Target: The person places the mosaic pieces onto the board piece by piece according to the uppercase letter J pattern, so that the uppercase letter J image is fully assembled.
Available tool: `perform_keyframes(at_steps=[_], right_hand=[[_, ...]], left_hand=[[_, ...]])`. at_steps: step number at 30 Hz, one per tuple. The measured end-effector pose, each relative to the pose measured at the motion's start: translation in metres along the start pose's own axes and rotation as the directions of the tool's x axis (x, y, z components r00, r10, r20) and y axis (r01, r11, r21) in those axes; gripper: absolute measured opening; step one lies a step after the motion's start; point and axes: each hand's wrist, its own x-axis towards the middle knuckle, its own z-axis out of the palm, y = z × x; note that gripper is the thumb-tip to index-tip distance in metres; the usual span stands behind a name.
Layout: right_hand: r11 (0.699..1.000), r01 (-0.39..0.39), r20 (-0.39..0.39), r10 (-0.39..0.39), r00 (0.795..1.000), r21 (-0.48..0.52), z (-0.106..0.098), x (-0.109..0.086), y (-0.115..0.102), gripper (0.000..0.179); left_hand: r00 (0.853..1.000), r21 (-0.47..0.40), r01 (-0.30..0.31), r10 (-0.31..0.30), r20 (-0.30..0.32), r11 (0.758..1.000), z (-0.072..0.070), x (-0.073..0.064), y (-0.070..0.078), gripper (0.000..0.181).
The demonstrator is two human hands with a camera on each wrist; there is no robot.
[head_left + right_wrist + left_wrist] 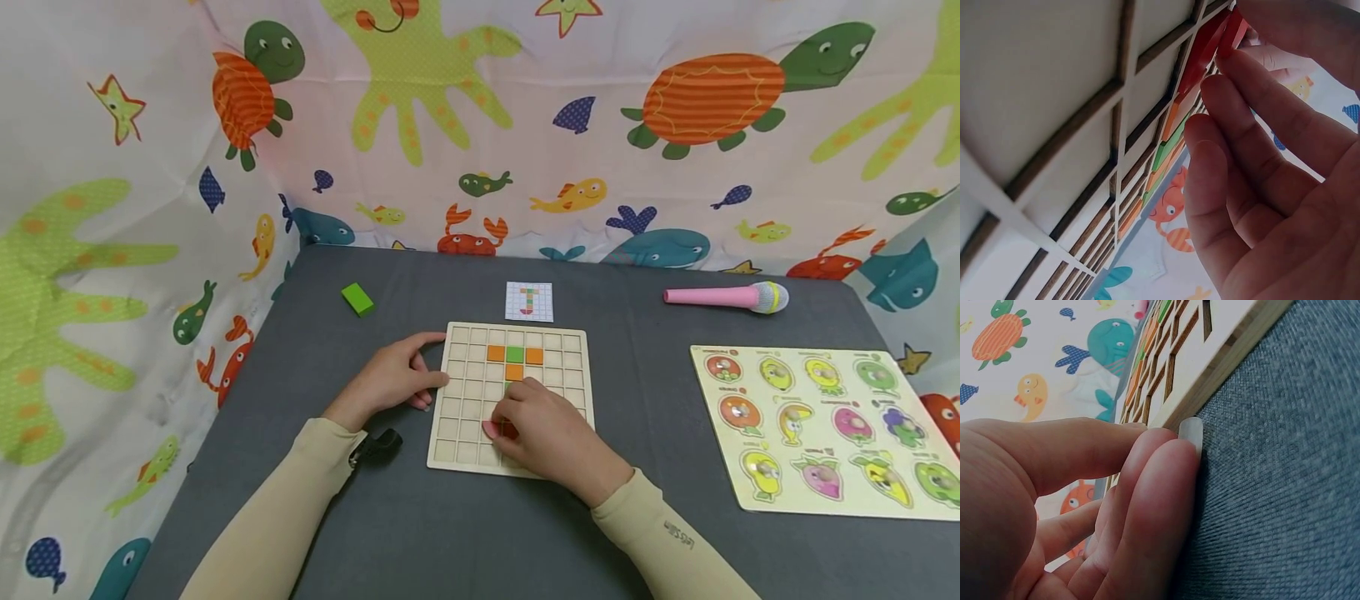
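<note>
A square wooden grid board lies flat on the cloth. Set in its cells are orange tiles and green tiles. My left hand holds the board's left edge, thumb on the rim and curled fingertips against the side. Over the lower middle cells, my right hand pinches a small red piece between thumb and forefinger. Another red piece sits right beside it at the board's surface. In the head view the right hand hides part of the cells.
Behind the board lies a small pattern card. A green block rests at the back left. To the right are a pink toy microphone and a fruit puzzle board. A printed curtain borders the back of the grey table.
</note>
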Motion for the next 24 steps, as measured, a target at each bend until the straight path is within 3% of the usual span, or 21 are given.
perform_keyframes(at_steps=[15, 24], right_hand=[[1.000, -0.006, 0.037, 0.006, 0.999, 0.007, -0.003, 0.000, 0.001, 0.015], [0.991, -0.134, 0.045, 0.135, 0.990, -0.013, -0.026, -0.010, 0.022, 0.028]], left_hand=[[1.000, -0.015, 0.017, -0.017, -0.001, 1.000, 0.000, -0.003, -0.001, 0.077], [1.000, -0.014, -0.006, 0.007, 0.021, 1.000, -0.009, 0.002, -0.002, 0.078]])
